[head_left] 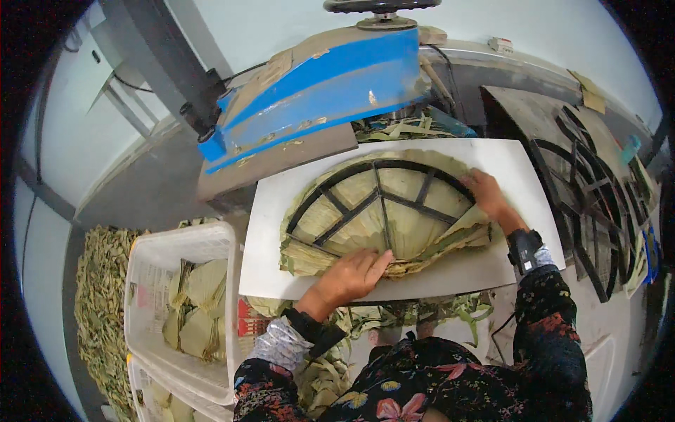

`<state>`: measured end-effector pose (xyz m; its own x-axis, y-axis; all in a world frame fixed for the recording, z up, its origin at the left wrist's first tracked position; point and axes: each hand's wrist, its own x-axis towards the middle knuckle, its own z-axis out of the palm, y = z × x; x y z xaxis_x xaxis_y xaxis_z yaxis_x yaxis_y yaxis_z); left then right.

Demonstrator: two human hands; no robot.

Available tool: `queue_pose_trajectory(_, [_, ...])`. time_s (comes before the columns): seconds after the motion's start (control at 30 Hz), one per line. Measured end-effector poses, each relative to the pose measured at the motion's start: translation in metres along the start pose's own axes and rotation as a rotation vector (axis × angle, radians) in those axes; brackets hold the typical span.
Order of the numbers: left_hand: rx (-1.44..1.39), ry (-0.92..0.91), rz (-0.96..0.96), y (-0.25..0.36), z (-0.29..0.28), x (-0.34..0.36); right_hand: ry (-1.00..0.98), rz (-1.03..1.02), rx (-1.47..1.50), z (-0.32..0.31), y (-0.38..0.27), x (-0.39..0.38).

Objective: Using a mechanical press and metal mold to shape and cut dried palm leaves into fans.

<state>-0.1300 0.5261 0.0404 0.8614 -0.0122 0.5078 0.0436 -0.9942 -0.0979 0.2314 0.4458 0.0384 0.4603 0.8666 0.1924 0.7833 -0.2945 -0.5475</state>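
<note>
A fan-shaped black metal cutting die [380, 188], with bars dividing it into sections, lies on a stack of dried, pale green leaves [397, 228]. The stack rests on a white board [524, 176], and its ragged edges stick out around the die. At the near edge, my left hand [355, 276] has its fingers closed around the die's pointed corner, with the thumb near the middle bar. My right hand [486, 193] grips the right end of the die's curved rim; some of its fingertips are hidden.
Behind the board stands a blue press arm [316, 91] topped by a black handwheel [383, 5]. At left, a white plastic crate [133, 295] holds cut leaf stacks beside a heap of leaf scraps [102, 295]. More black dies [583, 190] lie on the right.
</note>
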Motion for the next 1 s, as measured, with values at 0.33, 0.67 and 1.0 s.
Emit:
queue_pose_trajectory(0.33, [-0.322,-0.417,-0.479,0.057,-0.069,-0.040,-0.063,-1.221,0.067,0.012,-0.193,-0.149])
queue_pose_trajectory(0.67, [-0.265,-1.295,-0.803,0.320,-0.047,-0.344,-0.929,-1.385,0.491,0.094,-0.184,-0.221])
queue_pose_trajectory(1.0, [0.216,-0.071,-0.462,0.101,-0.025,-0.009,-0.100,-0.695,-0.043,0.061,-0.140,-0.045])
